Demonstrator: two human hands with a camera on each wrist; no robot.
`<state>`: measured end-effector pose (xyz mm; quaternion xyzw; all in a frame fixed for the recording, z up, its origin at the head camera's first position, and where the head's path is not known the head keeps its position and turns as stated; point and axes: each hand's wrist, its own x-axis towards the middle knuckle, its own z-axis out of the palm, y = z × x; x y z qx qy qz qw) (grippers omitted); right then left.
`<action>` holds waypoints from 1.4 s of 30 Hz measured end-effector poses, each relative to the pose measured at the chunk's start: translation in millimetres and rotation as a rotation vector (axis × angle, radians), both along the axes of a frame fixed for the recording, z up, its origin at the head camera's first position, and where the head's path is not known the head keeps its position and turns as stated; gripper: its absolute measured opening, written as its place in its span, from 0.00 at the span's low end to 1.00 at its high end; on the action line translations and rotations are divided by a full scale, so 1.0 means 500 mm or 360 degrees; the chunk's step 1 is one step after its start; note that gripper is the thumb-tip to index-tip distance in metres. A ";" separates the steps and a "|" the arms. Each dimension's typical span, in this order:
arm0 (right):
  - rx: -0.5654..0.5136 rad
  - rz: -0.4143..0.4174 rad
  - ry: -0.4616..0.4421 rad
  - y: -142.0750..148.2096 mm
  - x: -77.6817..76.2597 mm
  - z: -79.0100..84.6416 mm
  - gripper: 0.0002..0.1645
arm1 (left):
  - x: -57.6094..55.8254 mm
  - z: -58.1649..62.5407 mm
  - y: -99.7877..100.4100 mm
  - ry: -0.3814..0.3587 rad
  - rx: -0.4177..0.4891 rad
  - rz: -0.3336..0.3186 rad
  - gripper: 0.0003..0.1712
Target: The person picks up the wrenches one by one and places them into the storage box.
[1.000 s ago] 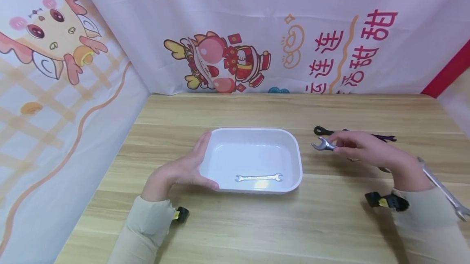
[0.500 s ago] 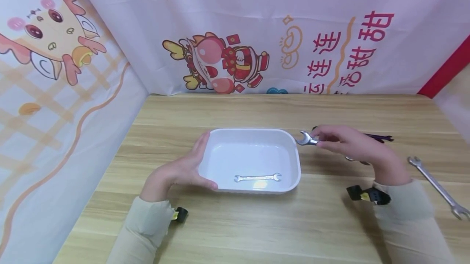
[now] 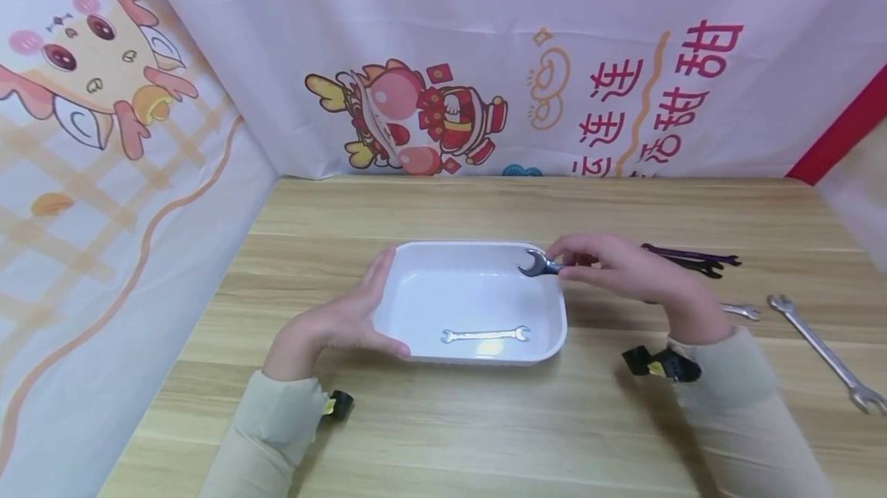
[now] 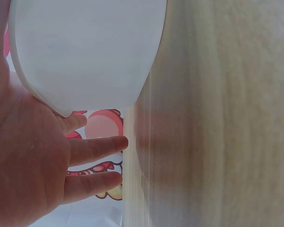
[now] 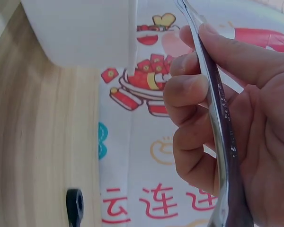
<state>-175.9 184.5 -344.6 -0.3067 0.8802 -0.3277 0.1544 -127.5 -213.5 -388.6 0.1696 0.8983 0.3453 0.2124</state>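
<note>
Head view: a silver metal open-ended wrench [image 3: 546, 265] is held in the right hand [image 3: 610, 265], with its visible open end carried past the fingertips and over the far right corner of a white, rectangular, round-cornered tray [image 3: 443, 298]. By the right-wrist view, the shank is pinched between thumb and curled fingers and is laid along the palm; the wrench is held above the tray's rim, apart from it. Its long axis is directed roughly from right to left, open end leftward toward the tray's interior, so the tray is placed to the left of and below the right hand's fingers. The wrench is kept well apart from the left hand [image 3: 344, 323], whose thumb and fingers are spread along the tray's left end, straight rather than clenched. Inside the tray, a small silver double open-ended wrench [image 3: 485, 335] is laid along the near side. To the right, on the pale wood-grain bench [image 3: 527, 421], a slim purple wrench [image 3: 693, 254], a black wrench [image 3: 700, 265], a long silver wrench [image 3: 823, 349] and a silver wrench partly hidden by the right wrist [image 3: 741, 311] are seen.
</note>
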 end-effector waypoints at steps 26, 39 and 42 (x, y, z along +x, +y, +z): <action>-0.0141 0.0345 0.0032 -0.128 0.006 0.004 0.16 | 0.000 -0.001 -0.001 0.0029 0.0012 0.0008 0.88; -0.0250 0.0424 0.0038 -0.190 0.010 -0.005 0.17 | -0.002 0.003 0.002 0.0005 0.0017 0.0011 0.88; -0.0243 0.0467 0.0067 -0.206 0.009 -0.019 0.16 | -0.002 -0.001 0.002 0.0007 0.0015 0.0011 0.88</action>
